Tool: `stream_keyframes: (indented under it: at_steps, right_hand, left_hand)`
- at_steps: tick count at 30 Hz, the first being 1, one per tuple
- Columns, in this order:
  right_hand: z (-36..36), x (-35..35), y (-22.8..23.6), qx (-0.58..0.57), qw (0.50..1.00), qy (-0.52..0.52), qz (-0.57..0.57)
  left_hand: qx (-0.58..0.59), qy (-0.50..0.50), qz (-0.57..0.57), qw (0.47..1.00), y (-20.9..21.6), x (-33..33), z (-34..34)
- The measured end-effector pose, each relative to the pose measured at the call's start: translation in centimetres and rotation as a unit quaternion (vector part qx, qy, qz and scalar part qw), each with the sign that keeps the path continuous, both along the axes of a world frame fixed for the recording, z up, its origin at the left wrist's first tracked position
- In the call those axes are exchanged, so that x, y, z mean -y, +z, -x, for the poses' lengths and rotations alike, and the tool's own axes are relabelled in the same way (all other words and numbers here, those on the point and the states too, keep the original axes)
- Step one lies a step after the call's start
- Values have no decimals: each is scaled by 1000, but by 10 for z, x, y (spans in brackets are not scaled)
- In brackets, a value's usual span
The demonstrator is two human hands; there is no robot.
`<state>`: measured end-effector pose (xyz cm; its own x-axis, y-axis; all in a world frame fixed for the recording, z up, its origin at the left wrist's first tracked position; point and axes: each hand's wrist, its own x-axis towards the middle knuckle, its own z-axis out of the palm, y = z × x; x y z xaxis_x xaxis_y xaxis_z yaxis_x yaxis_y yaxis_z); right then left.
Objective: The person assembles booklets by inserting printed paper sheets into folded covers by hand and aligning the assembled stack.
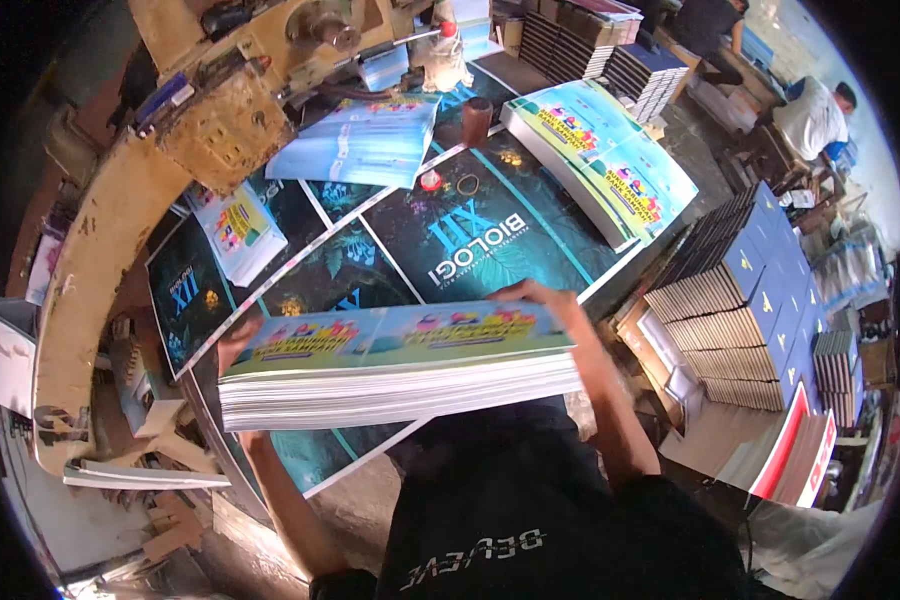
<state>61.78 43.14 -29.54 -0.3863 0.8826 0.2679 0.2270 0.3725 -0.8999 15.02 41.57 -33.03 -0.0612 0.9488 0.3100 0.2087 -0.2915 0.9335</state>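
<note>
Around you spreads a cluttered workroom (875,190), with a white-clad person (812,118) at upper right, near the wall, and a dark-clad person (705,32) beyond. Along your left curves a scuffed cream machine (90,290). Your worktop (545,195) is lined with dark sheets (395,270) printed with plants and large blue and white lettering. Blue books (765,275) with small pale marks tower at your right; nearer you, red-covered books (778,455) carry white lettering. Your black shirt (530,490) bears pale lettering too.

Across your front, over the worktop's near side, is the stack (400,400), white pages under blue-and-green covers with repeated colourful titles. Your right hand (550,300) grips its right end, fingers over the far edge; your left hand (238,338) holds the left end, partly hidden, so its full finger curl cannot be told. Farther off lie a fanned pile (605,160) with matching covers, blue leaves (360,140) and a smaller pile (238,232). Between them are a brown cylinder (477,122), a rubber band (468,184) and a red disc (430,181).
</note>
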Motion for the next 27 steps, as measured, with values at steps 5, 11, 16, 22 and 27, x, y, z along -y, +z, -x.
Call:
stream_keyframes:
  at_steps: [5,11,16,22,27]
  right_hand:
    - [19,-5,-38,-187,974,-127,-33]
    - [21,4,-16,-174,970,-167,-43]
    - [15,4,-24,-128,968,-201,-75]
    - [-1,11,-4,-104,979,-175,-7]
    - [-14,7,23,-2,990,-131,-43]
  left_hand:
    - [-15,-68,-36,997,7,-53,-43]
    - [-10,-89,-25,996,-6,-57,-58]
    - [-15,-100,-11,995,-12,-59,-71]
    - [15,-113,-65,991,-39,-62,-68]
    - [-18,36,-129,991,-106,-64,-31]
